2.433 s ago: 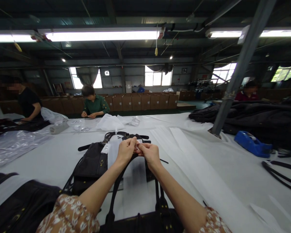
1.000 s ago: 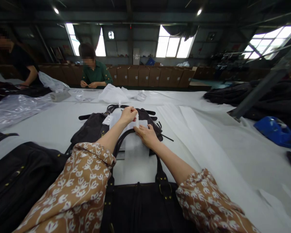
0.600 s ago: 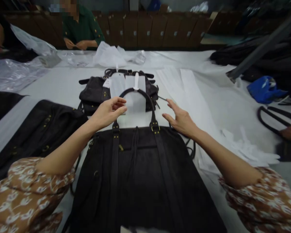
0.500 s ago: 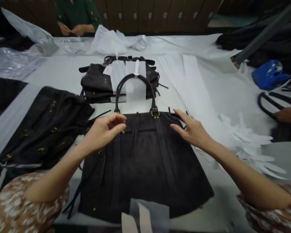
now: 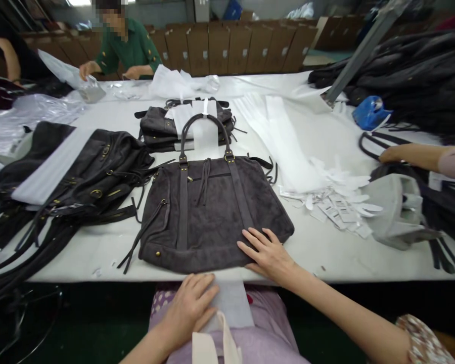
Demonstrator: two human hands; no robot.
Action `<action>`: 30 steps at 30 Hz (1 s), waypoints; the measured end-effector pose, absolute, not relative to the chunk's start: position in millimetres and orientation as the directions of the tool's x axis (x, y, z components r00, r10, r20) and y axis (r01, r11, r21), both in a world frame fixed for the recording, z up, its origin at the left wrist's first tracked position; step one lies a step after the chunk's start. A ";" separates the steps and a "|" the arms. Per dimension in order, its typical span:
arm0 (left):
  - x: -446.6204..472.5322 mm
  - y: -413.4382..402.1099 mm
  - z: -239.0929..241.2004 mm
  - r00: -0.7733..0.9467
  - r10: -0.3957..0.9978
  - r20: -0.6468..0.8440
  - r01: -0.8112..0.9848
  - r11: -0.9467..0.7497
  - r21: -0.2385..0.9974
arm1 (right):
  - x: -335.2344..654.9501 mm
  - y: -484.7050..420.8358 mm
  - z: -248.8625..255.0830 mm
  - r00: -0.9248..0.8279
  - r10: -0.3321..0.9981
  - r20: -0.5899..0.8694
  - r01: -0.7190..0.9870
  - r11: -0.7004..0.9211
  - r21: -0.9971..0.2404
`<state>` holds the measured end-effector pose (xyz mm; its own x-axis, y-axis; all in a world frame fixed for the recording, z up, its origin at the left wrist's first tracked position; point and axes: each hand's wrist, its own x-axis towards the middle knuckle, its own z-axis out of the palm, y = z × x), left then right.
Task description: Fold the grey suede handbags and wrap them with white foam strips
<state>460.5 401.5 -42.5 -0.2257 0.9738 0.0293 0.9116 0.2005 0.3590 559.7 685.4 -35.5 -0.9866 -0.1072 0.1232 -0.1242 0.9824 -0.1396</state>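
Observation:
A dark grey handbag (image 5: 212, 217) lies flat on the white-covered table, its handles (image 5: 205, 119) pointing away and joined at the top by a white tag. My right hand (image 5: 269, 255) rests with spread fingers on the bag's lower right part. Below the bag's bottom edge, a translucent white strip (image 5: 233, 303) hangs over the table's front edge. My left hand (image 5: 193, 306) lies on this strip, fingers extended and fairly flat. Another end of white strip (image 5: 206, 139) shows inside the handle loop.
Stacked dark bags (image 5: 159, 129) lie behind, and another banded bag (image 5: 94, 167) is at left. White strips (image 5: 284, 136), paper tags (image 5: 337, 210) and a grey tape dispenser (image 5: 396, 207) lie at right. A co-worker's hand (image 5: 394, 152) holds bag handles; another person (image 5: 134, 48) handles plastic across the table.
Both hands have come down from the bag's top edge: the right to its lower right part, the left to the strip at the table edge. The camera view has tilted up.

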 end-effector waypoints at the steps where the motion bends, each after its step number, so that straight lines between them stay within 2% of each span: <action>1: 461.0 400.5 -43.3 -0.185 0.983 0.017 0.922 0.168 0.349 | 559.0 683.7 -36.5 -0.985 -0.106 0.139 -0.124 0.985 -0.121; 10: 442.6 399.6 -45.2 0.083 0.996 0.022 0.964 -0.086 0.253 | 549.7 664.4 -50.0 -0.955 -0.170 0.242 -0.168 0.985 0.029; 15: 439.6 394.3 -64.0 0.021 1.000 -0.007 0.995 -0.020 0.094 | 543.6 663.0 -53.9 -0.933 -0.204 0.298 -0.171 0.976 0.133; 17: 440.4 393.9 -79.5 0.021 0.997 0.078 0.999 -0.023 0.033 | 543.2 661.3 -56.2 -0.927 -0.197 0.320 -0.157 0.977 0.147; 19: 440.9 394.0 -94.4 0.032 0.974 0.223 0.999 -0.030 -0.013 | 543.2 659.0 -57.7 -0.921 -0.183 0.345 -0.136 0.978 0.155; 21: 440.2 393.5 -102.7 0.043 0.931 0.364 0.999 -0.033 -0.033 | 542.3 656.9 -56.9 -0.916 -0.167 0.365 -0.114 0.980 0.162; 23: 438.0 391.8 -101.4 0.067 0.896 0.440 0.998 -0.056 -0.038 | 539.4 655.6 -53.6 -0.917 -0.157 0.367 -0.101 0.981 0.168; 30: 426.6 382.5 -78.2 0.123 0.904 0.410 0.992 -0.116 -0.044 | 517.0 652.2 -48.0 -0.923 -0.104 0.371 -0.051 0.988 0.148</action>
